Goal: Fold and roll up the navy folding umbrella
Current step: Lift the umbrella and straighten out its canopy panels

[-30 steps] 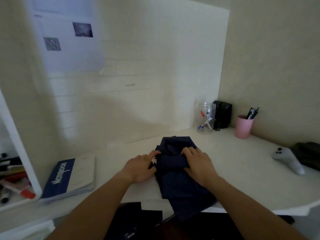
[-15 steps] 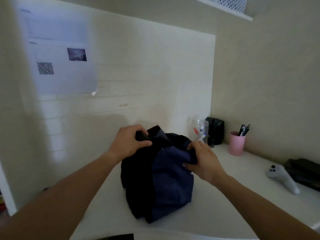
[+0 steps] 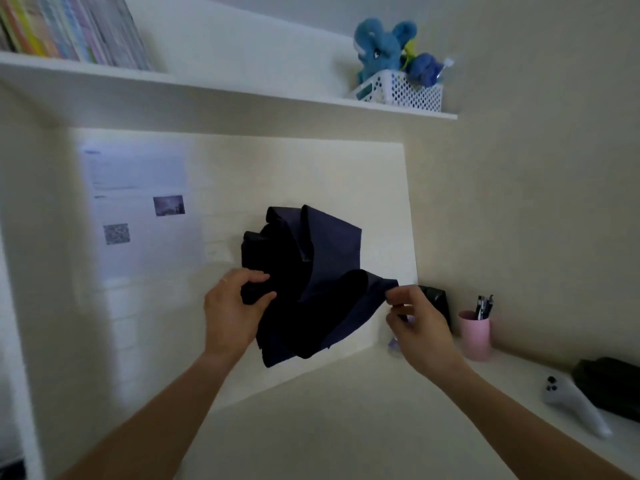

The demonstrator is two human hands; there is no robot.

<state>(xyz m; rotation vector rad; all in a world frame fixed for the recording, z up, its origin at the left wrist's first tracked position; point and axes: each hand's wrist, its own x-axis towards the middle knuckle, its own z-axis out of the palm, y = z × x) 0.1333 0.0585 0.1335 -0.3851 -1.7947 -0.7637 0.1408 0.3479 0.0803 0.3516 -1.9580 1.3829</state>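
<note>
Both hands now hold the navy umbrella (image 3: 311,282) in the air, clear of the worktop (image 3: 346,420). The left hand (image 3: 230,311) is clenched around a dark bunched part at the bundle's left side, thumb over the top; whether that is the handle or gathered cloth I cannot tell. The right hand (image 3: 415,323) pinches one corner of the canopy between thumb and fingertips and draws it out to the right, so a flap stands taut between the two grips while the rest hangs in loose folds below.

Half a second ago the bundle was just above the worktop with both hands closed on its top; a second ago it lay flat under pressing palms. So it has been lifted and the right hand's grip has shifted from the body of the cloth to a single edge. By my reading this is the sorting of panels before rolling, so the task is still at an early stage, with nothing yet wrapped.

Further out, the pink pen cup (image 3: 474,332) and the white controller (image 3: 571,405) sit on the worktop at right, well apart from the umbrella
</note>
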